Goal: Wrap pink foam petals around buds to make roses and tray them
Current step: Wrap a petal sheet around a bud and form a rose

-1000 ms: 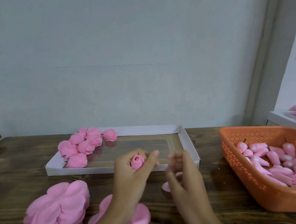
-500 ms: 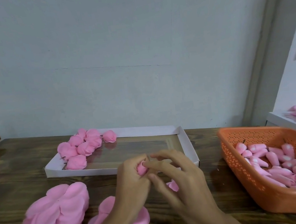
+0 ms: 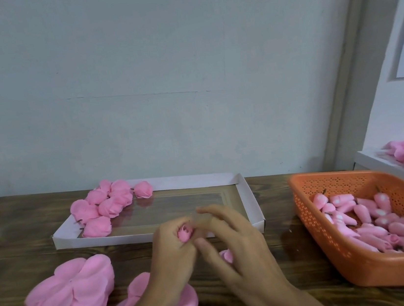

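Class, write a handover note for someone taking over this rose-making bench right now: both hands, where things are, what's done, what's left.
Left hand grips a bud in front of the white tray. Right hand touches that bud with its fingertips; whether it pinches is unclear.
Finished roses sit in the tray's far left corner; spare buds lie in the orange basket; petal stacks lie at near left.
Done: those roses. Left: wrap this bud, tray it, then work through the basket.
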`<state>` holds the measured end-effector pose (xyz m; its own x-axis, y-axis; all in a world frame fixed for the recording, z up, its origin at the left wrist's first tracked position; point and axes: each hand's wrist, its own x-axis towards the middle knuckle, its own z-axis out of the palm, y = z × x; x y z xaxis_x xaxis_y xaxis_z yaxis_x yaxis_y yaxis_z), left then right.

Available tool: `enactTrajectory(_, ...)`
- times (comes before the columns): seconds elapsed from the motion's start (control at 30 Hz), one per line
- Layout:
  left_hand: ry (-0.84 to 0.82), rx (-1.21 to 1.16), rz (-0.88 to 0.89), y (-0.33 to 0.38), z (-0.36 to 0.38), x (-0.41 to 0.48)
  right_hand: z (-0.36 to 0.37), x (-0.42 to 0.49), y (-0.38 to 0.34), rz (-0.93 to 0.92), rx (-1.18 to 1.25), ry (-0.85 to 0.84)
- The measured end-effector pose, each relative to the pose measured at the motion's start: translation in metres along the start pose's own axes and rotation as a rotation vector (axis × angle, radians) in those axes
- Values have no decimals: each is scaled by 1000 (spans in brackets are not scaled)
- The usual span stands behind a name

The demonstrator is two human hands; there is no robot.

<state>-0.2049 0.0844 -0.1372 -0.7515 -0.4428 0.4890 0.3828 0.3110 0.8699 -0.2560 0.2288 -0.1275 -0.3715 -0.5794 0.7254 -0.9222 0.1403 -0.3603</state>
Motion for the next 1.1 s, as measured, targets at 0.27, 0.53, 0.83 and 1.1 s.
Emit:
enactTrajectory(0.27, 49, -4, -77, 4, -1, 1, -20, 3, 55, 394, -448, -246)
enactTrajectory(0.53, 35, -3, -88, 3, -3, 0, -23, 5, 62, 597, -202, -447)
enactTrajectory(0.83, 46, -30, -132, 3, -4, 2, -27, 16, 57, 840, 278, -307)
enactTrajectory(1.1, -17, 52, -151, -4, -6, 5, -32, 13, 55, 895, 665, -330)
